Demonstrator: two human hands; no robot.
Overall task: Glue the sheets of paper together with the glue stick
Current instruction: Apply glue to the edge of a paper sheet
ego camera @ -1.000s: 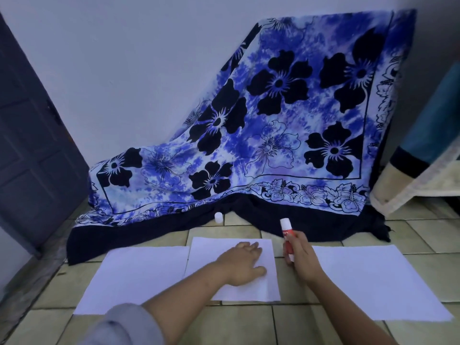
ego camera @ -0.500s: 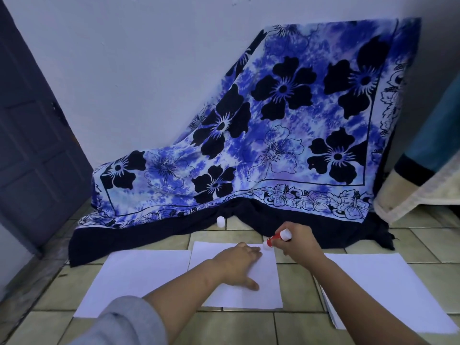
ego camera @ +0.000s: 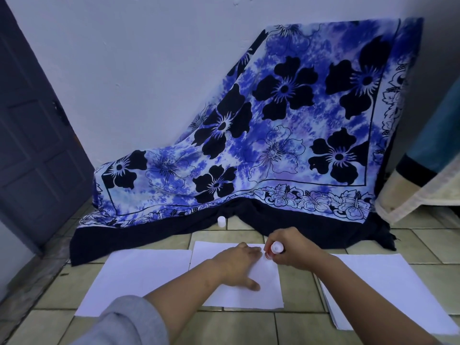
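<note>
While the left hand (ego camera: 239,266) lies flat on the middle sheet (ego camera: 263,292), the right hand (ego camera: 292,247) grips the glue stick (ego camera: 273,250) at its far corner; thin paper likely wrinkles, so pinning near the stroke seems wise.

I can read no words, brand or number anywhere; the glue stick (ego camera: 275,248) in my right hand (ego camera: 295,251) is too blurred to show a label, and the white cap (ego camera: 221,221) at eleven o'clock from it is too small to tell
</note>
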